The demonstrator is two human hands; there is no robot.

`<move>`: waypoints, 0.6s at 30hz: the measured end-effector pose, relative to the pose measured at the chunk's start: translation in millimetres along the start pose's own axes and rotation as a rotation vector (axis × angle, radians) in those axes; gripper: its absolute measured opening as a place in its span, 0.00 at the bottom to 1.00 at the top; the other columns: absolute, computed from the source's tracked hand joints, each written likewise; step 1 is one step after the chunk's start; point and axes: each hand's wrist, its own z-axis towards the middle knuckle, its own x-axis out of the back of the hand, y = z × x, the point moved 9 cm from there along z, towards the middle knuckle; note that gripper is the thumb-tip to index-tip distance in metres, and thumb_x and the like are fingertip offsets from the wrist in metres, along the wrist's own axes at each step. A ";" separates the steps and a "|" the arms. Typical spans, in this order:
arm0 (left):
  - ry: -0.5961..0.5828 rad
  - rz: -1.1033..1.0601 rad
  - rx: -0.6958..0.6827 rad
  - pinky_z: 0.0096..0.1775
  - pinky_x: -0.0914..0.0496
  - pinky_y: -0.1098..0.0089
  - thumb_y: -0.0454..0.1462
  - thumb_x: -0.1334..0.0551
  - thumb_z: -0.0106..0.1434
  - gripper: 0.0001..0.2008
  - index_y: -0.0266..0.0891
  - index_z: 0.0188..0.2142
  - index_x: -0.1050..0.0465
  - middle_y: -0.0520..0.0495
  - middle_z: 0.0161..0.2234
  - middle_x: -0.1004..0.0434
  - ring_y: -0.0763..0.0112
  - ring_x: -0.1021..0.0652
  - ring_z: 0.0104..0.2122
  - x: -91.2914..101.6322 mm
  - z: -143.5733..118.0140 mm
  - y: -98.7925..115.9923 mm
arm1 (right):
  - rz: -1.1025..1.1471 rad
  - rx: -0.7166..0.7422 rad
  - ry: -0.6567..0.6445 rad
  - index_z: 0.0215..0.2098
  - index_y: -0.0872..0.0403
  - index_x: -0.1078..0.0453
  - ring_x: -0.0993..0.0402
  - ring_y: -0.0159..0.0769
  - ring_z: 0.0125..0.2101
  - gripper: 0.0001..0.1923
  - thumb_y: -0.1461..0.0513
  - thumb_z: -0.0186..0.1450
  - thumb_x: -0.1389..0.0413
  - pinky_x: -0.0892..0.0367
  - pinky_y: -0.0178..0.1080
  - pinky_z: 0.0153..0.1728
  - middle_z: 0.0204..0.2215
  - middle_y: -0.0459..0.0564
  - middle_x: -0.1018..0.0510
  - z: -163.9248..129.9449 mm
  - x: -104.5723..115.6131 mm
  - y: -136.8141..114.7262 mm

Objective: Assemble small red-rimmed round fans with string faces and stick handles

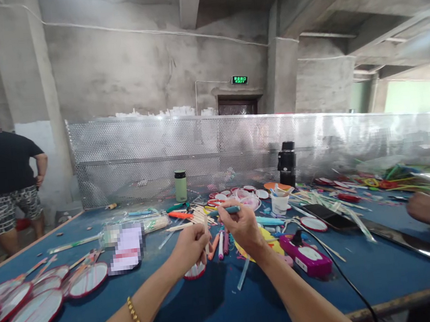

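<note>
A flat wooden stick (205, 228) is held upright by the left hand (193, 242), its long axis close to vertical, with the fingers closed in a pinch on it and the top end left projecting above them. A teal marker (232, 210) is gripped by the right hand (240, 220); the fingers are bent and pressed together on its barrel, which is laid nearly level, so that it is set roughly square to the stick.

The marker's left end is directed toward the top of the stick and is seen just beside it, to the right; whether the two are touching cannot be told. The stick is thus placed to the left of the right hand's fingers and somewhat lower, while the marker's tip is brought nearer to the stick than to anything on the table (222, 303).

Below the left hand, a red-rimmed white disc (195, 272) is partly hidden; whether it is joined to the stick cannot be made out. More red-rimmed round fans (34, 318) are spread at the far left. To the right of the right forearm a purple device (310, 258) is placed, with a white cup (280, 205) farther back.
</note>
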 end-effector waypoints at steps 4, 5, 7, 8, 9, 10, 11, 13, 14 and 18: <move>-0.005 -0.010 0.007 0.13 0.44 0.77 0.44 0.46 0.60 0.13 0.39 0.23 0.38 0.52 0.15 0.30 0.76 0.32 0.10 -0.5 -0.9 0.5 | 0.002 -0.008 0.002 0.29 0.56 0.32 0.37 0.27 0.16 0.11 0.56 0.63 0.45 0.39 0.31 0.17 0.19 0.44 0.30 0.1 0.6 1.7; -0.007 -0.013 0.009 0.13 0.44 0.77 0.44 0.46 0.60 0.13 0.39 0.24 0.38 0.52 0.15 0.29 0.76 0.32 0.10 -0.8 -1.2 0.5 | -0.004 -0.006 -0.005 0.29 0.56 0.32 0.37 0.27 0.16 0.11 0.56 0.63 0.45 0.39 0.31 0.17 0.19 0.44 0.30 0.2 0.1 1.6; -0.007 -0.013 0.010 0.13 0.44 0.77 0.44 0.46 0.60 0.13 0.39 0.23 0.38 0.52 0.15 0.30 0.76 0.32 0.10 -1.2 -1.5 0.6 | -0.019 0.004 -0.015 0.28 0.56 0.32 0.37 0.27 0.16 0.11 0.57 0.63 0.45 0.39 0.31 0.17 0.20 0.45 0.29 0.3 -0.4 0.8; -0.006 -0.011 0.010 0.13 0.44 0.77 0.44 0.46 0.60 0.13 0.39 0.23 0.38 0.52 0.15 0.30 0.76 0.33 0.10 -1.2 -1.5 0.5 | -0.025 0.008 -0.014 0.28 0.56 0.32 0.36 0.27 0.16 0.11 0.57 0.63 0.45 0.39 0.31 0.17 0.20 0.45 0.29 0.5 -0.3 0.1; -0.003 -0.010 0.010 0.13 0.44 0.77 0.44 0.46 0.60 0.13 0.39 0.23 0.38 0.52 0.14 0.30 0.76 0.33 0.10 -1.1 -1.5 0.4 | -0.028 0.012 -0.009 0.28 0.56 0.32 0.36 0.27 0.16 0.11 0.57 0.63 0.45 0.39 0.31 0.17 0.20 0.45 0.29 0.6 0.2 -0.6; -0.001 -0.007 0.011 0.13 0.44 0.77 0.44 0.46 0.60 0.13 0.39 0.23 0.38 0.53 0.14 0.30 0.76 0.33 0.10 -0.9 -1.4 0.2 | -0.029 0.012 -0.005 0.28 0.56 0.32 0.36 0.27 0.16 0.11 0.57 0.63 0.45 0.39 0.31 0.17 0.20 0.45 0.29 0.7 0.6 -1.0; 0.001 -0.005 0.012 0.13 0.44 0.77 0.43 0.46 0.60 0.13 0.39 0.23 0.38 0.53 0.14 0.31 0.76 0.33 0.10 -0.7 -1.3 0.0 | -0.027 0.011 0.002 0.29 0.56 0.32 0.36 0.27 0.16 0.11 0.57 0.62 0.45 0.39 0.31 0.17 0.20 0.44 0.29 0.8 1.2 -1.5; 0.006 0.001 0.013 0.13 0.44 0.77 0.43 0.46 0.60 0.13 0.39 0.23 0.38 0.52 0.14 0.30 0.76 0.33 0.10 -0.1 -1.2 0.0 | -0.034 0.010 0.003 0.29 0.56 0.32 0.36 0.27 0.16 0.11 0.56 0.62 0.45 0.39 0.31 0.17 0.20 0.44 0.29 0.6 1.1 -2.2; 0.006 0.004 0.012 0.13 0.44 0.77 0.43 0.46 0.60 0.13 0.39 0.23 0.38 0.52 0.14 0.30 0.76 0.33 0.10 0.1 -1.1 0.1 | -0.039 0.011 0.000 0.28 0.56 0.32 0.36 0.27 0.16 0.11 0.56 0.62 0.45 0.39 0.31 0.17 0.19 0.44 0.30 0.4 0.8 -2.6; 0.001 0.005 0.011 0.13 0.44 0.76 0.44 0.46 0.60 0.13 0.39 0.23 0.38 0.52 0.14 0.31 0.76 0.34 0.10 0.2 -1.0 0.5 | -0.030 0.005 -0.002 0.28 0.56 0.32 0.36 0.27 0.17 0.10 0.57 0.62 0.45 0.39 0.31 0.18 0.20 0.45 0.29 -0.5 0.3 -2.2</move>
